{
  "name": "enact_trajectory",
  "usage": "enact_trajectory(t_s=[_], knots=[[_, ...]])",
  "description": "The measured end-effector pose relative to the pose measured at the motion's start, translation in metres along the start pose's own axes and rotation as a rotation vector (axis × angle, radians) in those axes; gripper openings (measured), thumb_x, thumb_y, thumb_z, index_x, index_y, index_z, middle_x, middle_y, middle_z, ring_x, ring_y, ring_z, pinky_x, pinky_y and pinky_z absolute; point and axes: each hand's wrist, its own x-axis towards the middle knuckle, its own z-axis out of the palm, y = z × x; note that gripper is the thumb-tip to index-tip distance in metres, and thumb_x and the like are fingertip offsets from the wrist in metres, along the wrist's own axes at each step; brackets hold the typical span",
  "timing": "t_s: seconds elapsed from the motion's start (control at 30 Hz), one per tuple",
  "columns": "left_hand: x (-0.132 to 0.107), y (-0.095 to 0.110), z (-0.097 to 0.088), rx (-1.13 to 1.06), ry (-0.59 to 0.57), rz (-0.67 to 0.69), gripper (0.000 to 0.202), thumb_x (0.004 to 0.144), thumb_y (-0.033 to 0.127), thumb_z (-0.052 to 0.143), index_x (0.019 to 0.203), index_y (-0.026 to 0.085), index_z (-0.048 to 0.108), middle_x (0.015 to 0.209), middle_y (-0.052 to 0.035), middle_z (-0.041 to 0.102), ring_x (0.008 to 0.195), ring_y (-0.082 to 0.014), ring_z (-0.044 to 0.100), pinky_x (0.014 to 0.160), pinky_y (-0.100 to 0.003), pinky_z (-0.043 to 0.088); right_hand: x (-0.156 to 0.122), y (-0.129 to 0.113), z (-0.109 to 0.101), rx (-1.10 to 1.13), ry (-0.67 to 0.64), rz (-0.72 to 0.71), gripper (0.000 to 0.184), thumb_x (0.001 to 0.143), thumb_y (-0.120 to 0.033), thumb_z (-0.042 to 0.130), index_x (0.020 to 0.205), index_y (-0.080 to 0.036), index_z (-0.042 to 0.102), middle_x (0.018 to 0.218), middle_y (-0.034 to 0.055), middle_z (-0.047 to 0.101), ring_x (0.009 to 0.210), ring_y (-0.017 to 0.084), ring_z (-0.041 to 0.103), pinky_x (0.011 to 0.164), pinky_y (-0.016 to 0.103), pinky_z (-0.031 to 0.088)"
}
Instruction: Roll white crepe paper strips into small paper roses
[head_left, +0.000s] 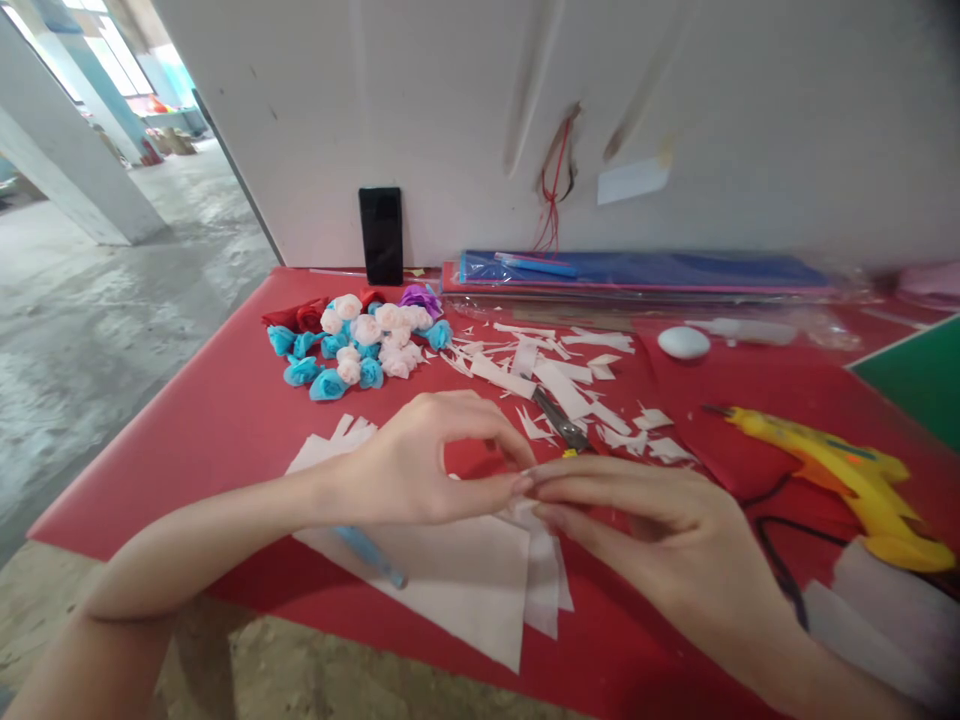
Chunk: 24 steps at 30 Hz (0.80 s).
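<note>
My left hand (pixel 420 465) and my right hand (pixel 667 525) meet at the fingertips over the red-covered table (pixel 247 400). Both are pinched on a small piece of thin white paper (pixel 523 514), mostly covered by the fingers. Below them lies a stack of white paper sheets (pixel 457 580), with a light-blue pen (pixel 379 560) resting on top. Just beyond my fingers, dark-bladed scissors (pixel 559 418) lie among white paper scraps (pixel 562 388); their handles are largely hidden by my right hand.
Blue, white, red and purple paper roses (pixel 367 330) cluster at the back left. A phone (pixel 382 236) leans against the white panel (pixel 450 120). To the right lie a yellow glue gun (pixel 840 460), its dark cord, and a white oval object (pixel 683 343). Plastic-wrapped coloured sheets (pixel 660 272) line the back.
</note>
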Motion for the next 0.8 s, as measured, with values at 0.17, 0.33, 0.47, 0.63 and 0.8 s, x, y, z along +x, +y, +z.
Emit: enact_trajectory(t_s=[0.17,0.33,0.47,0.63,0.8], knots=[[-0.001,-0.002,0.002,-0.038,-0.003,-0.106,0.007,0.075,0.011,0.055,0.073,0.009,0.061,0.068,-0.0025,0.062,0.063,-0.0088,0.056,0.062,-0.018,0.046,-0.001,0.002,0.001,0.009,-0.011,0.089,0.017,0.062,-0.013,0.067,0.062,-0.028,0.072,0.069,-0.0027,0.072,0.062,0.014,0.067,0.061,0.02,0.055],[0.0,-0.011,-0.001,-0.09,0.254,-0.051,0.008,0.076,0.008,0.052,0.081,0.014,0.054,0.076,0.001,0.058,0.071,-0.007,0.055,0.069,-0.017,0.046,-0.001,0.006,-0.005,0.361,-0.099,0.432,0.009,0.061,-0.02,0.072,0.06,-0.029,0.072,0.068,-0.0013,0.07,0.054,0.009,0.06,0.052,0.017,0.049],[0.001,-0.017,0.0,-0.08,0.274,0.074,0.02,0.074,-0.002,0.043,0.074,0.015,0.054,0.074,0.0009,0.056,0.074,-0.0076,0.053,0.072,-0.019,0.045,0.002,0.009,-0.006,0.869,-0.246,0.743,0.005,0.058,-0.024,0.076,0.056,-0.022,0.071,0.049,-0.0025,0.064,0.039,0.003,0.051,0.044,0.012,0.043],[-0.001,-0.01,0.008,-0.202,0.104,0.09,0.019,0.076,0.0,0.041,0.076,0.011,0.057,0.077,-0.0035,0.056,0.075,-0.0087,0.052,0.072,-0.02,0.045,0.001,0.008,-0.002,0.971,-0.234,0.814,0.009,0.053,-0.022,0.079,0.054,-0.02,0.071,0.053,-0.0006,0.067,0.04,0.004,0.054,0.043,0.011,0.042],[-0.003,-0.009,0.014,-0.357,0.073,0.05,0.004,0.073,0.008,0.056,0.076,0.011,0.057,0.078,-0.004,0.054,0.071,-0.0093,0.052,0.07,-0.022,0.045,0.0,0.006,-0.002,0.978,-0.205,0.821,0.01,0.051,-0.023,0.08,0.054,-0.02,0.071,0.051,-0.0015,0.065,0.04,0.004,0.053,0.042,0.012,0.041]])
